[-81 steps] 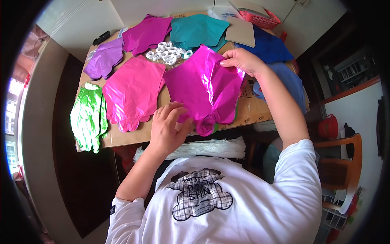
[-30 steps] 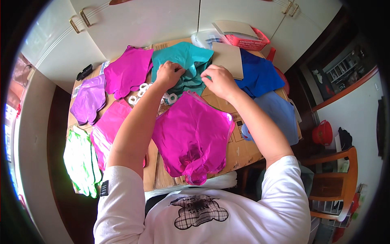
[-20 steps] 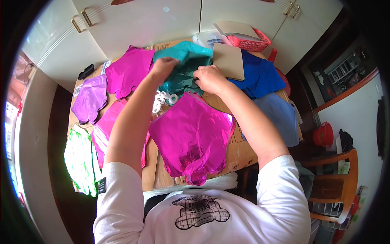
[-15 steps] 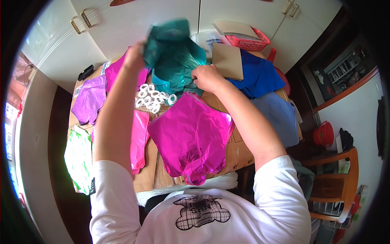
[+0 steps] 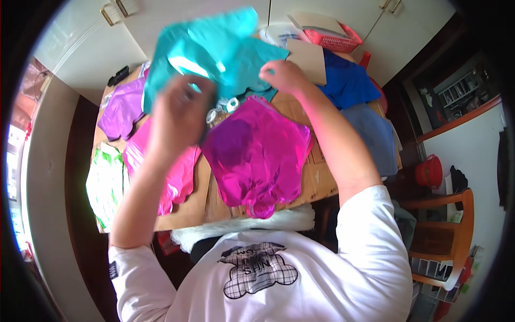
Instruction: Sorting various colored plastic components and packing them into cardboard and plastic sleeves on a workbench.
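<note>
A shiny teal foil balloon (image 5: 206, 45), flat and uninflated, is lifted and tilted above the far part of the table. My left hand (image 5: 185, 110), smeared by motion, is closed on its near edge. More teal foil (image 5: 265, 56) lies to the right of it. At that foil's right edge my right hand (image 5: 284, 77) has its thumb and fingers pinched together; what is between the tips is too small to tell. Nearest me lies a stack of flat magenta star-shaped foil balloons (image 5: 257, 155). White ribbon rolls (image 5: 232, 104) are partly hidden behind my left hand.
Around the cardboard-covered table (image 5: 206, 201) lie purple (image 5: 120, 110), pink (image 5: 177, 180), green-white (image 5: 106, 180), dark blue (image 5: 348, 80) and grey-blue (image 5: 370, 137) foil pieces. A brown card (image 5: 307, 61) and red basket (image 5: 332, 41) are at the back. A wooden chair (image 5: 442, 231) stands right.
My left hand has come down toward me, swinging the teal balloon open and to the left. My right hand has risen slightly from its place on the teal foil. The whole view has shifted.
</note>
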`<action>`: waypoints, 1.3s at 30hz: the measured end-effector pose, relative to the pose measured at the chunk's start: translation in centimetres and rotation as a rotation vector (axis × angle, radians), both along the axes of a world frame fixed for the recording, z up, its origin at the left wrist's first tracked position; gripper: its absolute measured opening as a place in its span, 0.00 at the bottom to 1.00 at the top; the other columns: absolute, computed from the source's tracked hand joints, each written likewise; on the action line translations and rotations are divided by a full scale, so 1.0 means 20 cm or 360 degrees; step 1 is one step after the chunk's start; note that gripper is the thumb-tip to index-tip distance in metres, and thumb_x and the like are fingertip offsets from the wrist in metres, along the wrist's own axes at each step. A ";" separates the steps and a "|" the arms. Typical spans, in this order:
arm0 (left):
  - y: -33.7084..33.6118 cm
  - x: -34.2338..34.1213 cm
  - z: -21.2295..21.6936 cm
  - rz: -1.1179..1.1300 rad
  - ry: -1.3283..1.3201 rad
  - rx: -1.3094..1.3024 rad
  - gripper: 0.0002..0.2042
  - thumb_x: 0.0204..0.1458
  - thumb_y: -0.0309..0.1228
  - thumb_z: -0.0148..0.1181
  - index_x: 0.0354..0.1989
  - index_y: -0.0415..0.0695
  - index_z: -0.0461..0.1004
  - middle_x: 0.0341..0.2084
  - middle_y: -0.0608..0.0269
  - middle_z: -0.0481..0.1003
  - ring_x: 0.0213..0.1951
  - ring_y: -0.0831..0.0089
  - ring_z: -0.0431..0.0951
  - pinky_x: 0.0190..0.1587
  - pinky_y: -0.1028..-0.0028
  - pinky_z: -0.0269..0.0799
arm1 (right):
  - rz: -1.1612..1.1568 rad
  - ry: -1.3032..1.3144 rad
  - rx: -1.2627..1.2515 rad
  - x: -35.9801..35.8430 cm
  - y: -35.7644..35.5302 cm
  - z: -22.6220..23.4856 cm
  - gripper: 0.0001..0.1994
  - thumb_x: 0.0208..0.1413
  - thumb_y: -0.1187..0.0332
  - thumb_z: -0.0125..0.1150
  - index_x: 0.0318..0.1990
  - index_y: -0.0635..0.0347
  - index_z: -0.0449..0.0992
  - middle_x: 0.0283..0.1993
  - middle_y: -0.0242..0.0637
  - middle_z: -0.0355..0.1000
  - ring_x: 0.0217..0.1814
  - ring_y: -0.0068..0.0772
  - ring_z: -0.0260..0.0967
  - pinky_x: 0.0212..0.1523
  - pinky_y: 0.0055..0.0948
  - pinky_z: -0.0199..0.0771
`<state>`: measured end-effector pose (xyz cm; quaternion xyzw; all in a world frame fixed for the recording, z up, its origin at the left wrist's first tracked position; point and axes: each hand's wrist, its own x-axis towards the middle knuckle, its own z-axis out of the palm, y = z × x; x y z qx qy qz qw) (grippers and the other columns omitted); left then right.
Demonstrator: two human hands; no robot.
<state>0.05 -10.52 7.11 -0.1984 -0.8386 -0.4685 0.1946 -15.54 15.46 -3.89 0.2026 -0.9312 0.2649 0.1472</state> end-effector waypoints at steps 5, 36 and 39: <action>0.23 0.41 -0.38 0.0022 -0.0119 -0.0229 0.03 0.51 0.25 0.60 0.32 0.40 0.75 0.29 0.52 0.74 0.31 0.54 0.77 0.33 0.63 0.72 | -0.0155 -0.0420 -0.0503 0.28 0.09 0.14 0.27 0.60 0.44 0.54 0.36 0.66 0.80 0.29 0.36 0.76 0.30 0.23 0.72 0.35 0.26 0.73; 1.15 -0.51 -0.27 -0.0906 -0.0355 -0.0345 0.14 0.54 0.37 0.62 0.41 0.39 0.78 0.35 0.54 0.79 0.38 0.67 0.80 0.42 0.71 0.75 | -0.0760 -0.0561 -0.0110 0.63 1.04 0.24 0.11 0.48 0.64 0.67 0.34 0.61 0.82 0.33 0.45 0.79 0.35 0.37 0.77 0.40 0.33 0.75; 1.38 -0.70 -0.49 -0.0762 -0.0227 -0.0422 0.18 0.52 0.43 0.64 0.45 0.44 0.76 0.40 0.54 0.77 0.45 0.64 0.78 0.49 0.68 0.73 | -0.0824 -0.0419 -0.0141 0.56 1.11 0.13 0.11 0.50 0.63 0.66 0.36 0.60 0.82 0.35 0.45 0.79 0.38 0.39 0.78 0.42 0.34 0.75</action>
